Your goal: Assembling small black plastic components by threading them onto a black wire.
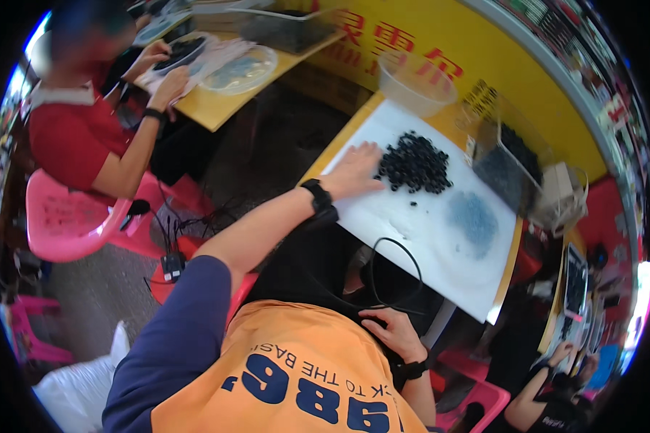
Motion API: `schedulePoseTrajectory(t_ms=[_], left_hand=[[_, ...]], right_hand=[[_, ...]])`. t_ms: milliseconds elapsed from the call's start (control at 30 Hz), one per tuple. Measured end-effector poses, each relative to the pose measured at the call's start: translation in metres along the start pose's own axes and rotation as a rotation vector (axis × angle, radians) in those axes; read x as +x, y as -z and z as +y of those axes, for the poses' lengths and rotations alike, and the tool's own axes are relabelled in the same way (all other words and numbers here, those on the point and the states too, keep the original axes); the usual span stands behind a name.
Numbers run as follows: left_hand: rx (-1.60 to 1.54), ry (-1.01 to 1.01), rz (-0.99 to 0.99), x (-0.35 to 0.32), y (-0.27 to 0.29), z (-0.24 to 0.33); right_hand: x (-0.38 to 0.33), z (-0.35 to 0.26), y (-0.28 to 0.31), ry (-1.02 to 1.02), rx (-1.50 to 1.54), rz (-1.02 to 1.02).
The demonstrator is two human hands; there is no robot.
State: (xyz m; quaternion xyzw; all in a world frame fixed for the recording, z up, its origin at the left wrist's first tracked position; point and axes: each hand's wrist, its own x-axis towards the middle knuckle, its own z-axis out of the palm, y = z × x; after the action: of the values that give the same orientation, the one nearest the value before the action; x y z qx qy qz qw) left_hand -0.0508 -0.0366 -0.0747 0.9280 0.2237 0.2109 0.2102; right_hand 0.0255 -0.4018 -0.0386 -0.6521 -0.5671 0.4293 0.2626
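My left hand (pixel 354 171) lies on the white sheet (pixel 368 224) of the table, fingers spread, beside a heap of small black ring-like pieces (pixel 414 163). Its fingers are near the heap's left edge, and nothing is held in them. One black piece (pixel 414 204) sits apart below the heap. To the right is a patch of small translucent bluish pieces (pixel 474 224), too fine to make out singly. My right hand (pixel 397 335) rests low at my lap, off the table, its visible fingers apart. A looped black cable (pixel 417 267) passes close to that hand.
A clear round tub (pixel 417 85) stands at the table's far end. Along the right edge is a clear bin (pixel 509 162) with dark contents. At left, a person in red (pixel 87 144) works at another table (pixel 217 108). Pink chairs (pixel 72 216) and tangled cables (pixel 195 224) are nearby.
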Motion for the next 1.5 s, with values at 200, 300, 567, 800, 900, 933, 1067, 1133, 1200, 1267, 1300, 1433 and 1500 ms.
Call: schedulePoseTrajectory(t_ms=[200, 300, 567, 800, 900, 933, 1067, 1133, 1200, 1267, 1300, 1433, 1500], left_hand=[[-0.137, 0.124, 0.145, -0.003, 0.003, 0.023], [-0.427, 0.16, 0.334, -0.027, 0.015, 0.043], [-0.985, 0.449, 0.793, -0.063, 0.103, -0.054], [-1.041, 0.487, 0.069, -0.162, 0.117, 0.026], [-0.898, 0.157, -0.271, -0.194, 0.104, 0.087], [-0.89, 0.052, -0.378, -0.203, 0.092, 0.102], [-0.819, -0.091, -0.368, -0.222, 0.064, 0.132], [-0.734, -0.143, -0.267, -0.226, 0.049, 0.13], [-0.709, -0.198, -0.141, -0.22, 0.039, 0.118], [-0.472, -0.283, -0.044, -0.213, 0.032, 0.103], [-0.377, -0.296, -0.059, -0.208, 0.036, 0.096], [-0.453, -0.047, -0.025, -0.197, 0.032, 0.074], [-0.527, 0.113, -0.057, -0.195, 0.037, 0.07]], right_hand=[[-0.002, -0.014, -0.004, -0.006, -0.019, 0.08], [-0.012, -0.012, -0.008, -0.123, 0.138, 0.139], [-0.035, -0.013, 0.022, -0.232, 0.475, 0.398], [-0.04, 0.043, 0.03, -0.443, 0.506, 0.788], [-0.03, 0.047, 0.02, -0.493, 0.372, 0.836], [-0.027, 0.045, 0.017, -0.492, 0.352, 0.87], [-0.023, 0.042, 0.007, -0.377, 0.254, 0.858], [-0.026, 0.046, 0.007, -0.382, 0.249, 0.863], [-0.031, 0.049, 0.005, -0.355, 0.227, 0.859], [-0.03, 0.045, 0.003, -0.298, 0.19, 0.85], [-0.032, 0.044, 0.002, -0.318, 0.192, 0.834], [-0.03, 0.041, -0.003, -0.229, -0.008, 0.836], [-0.027, 0.032, -0.003, -0.194, -0.081, 0.831]])
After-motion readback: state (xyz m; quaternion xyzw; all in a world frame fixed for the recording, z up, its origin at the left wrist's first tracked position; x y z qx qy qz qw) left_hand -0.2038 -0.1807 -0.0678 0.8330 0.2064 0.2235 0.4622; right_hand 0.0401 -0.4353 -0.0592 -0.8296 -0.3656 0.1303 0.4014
